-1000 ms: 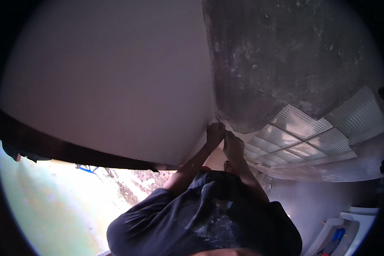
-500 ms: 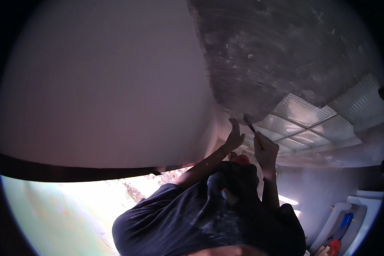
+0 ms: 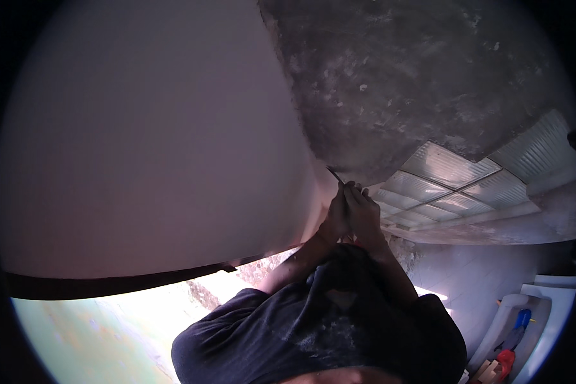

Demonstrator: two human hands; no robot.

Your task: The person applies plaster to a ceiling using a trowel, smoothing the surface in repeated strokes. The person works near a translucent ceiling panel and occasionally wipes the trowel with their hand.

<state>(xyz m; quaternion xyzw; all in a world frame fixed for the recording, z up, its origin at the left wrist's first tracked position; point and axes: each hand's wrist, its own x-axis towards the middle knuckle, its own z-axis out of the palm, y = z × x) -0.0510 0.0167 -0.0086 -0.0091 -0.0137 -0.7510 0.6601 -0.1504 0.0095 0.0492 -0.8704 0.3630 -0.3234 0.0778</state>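
Observation:
Close together in front of my chest, my left hand (image 3: 337, 210) and my right hand (image 3: 363, 211) meet at the fingertips around a putty knife (image 3: 335, 175). Its thin dark blade sticks out past the fingers, seen almost edge-on. The handle is hidden in my hands. The blade tip reaches the border where the smooth pale surface (image 3: 160, 141) on the left joins the rough grey plastered surface (image 3: 384, 89). Both hands look closed, though some of the left fingers are covered.
Ribbed glass panes (image 3: 448, 163) in a frame adjoin the grey surface at right. A dark edge (image 3: 109, 286) runs under the pale surface, with bright light below it. At lower right, a pale container (image 3: 502, 313) holds a blue item (image 3: 523, 318) and a red item (image 3: 505, 361).
My right hand has moved left with the putty knife, and its blade has swung toward the border. My left hand, before apart with fingers stretched, has closed in beside it. The view has shifted slightly.

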